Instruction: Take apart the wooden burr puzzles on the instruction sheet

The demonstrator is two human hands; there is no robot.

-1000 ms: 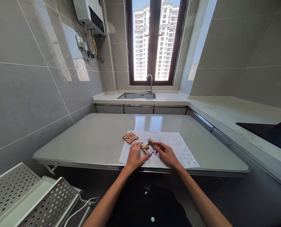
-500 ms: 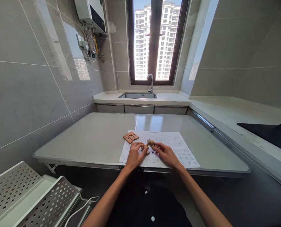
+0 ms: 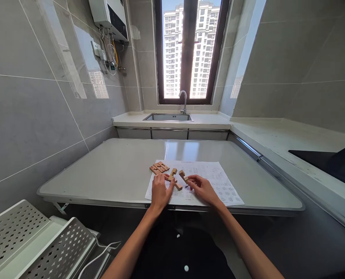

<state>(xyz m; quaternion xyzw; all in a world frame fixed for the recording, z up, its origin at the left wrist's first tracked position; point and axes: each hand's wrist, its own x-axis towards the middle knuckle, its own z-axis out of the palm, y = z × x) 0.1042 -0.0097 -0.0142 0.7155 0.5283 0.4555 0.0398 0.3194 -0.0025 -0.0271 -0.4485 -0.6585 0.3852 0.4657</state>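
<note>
1. Head view: the left block (image 3: 174, 171) and the right block (image 3: 182, 174) are held up over the paper (image 3: 215, 184), near each other but not touching.
2. The left hand (image 3: 160, 193) pinches the left block between thumb and fingers. The right hand (image 3: 203, 190) has its fingers closed on the near end of the right block.
3. To do this well, I think a soft pinch at the ends is best, so the cut parts can be seen. Turn each block slowly and match notch to notch. Don't push hard if they jam.
4. Both blocks look like wood, pale tan, with square edges and steps cut in them. They look smooth and light.
5. A loose block (image 3: 178, 186) lies by the left thumb; I can't tell if they touch.
6. Some flat blocks (image 3: 159, 167), more red, lie side by side at the paper's far left corner. They have dark notches.
7. The paper is thin and white, with small drawings. It lies on the shiny, pale table (image 3: 108, 166).
8. Past that are a metal sink (image 3: 148, 117) and a bent tap (image 3: 185, 102).
</note>
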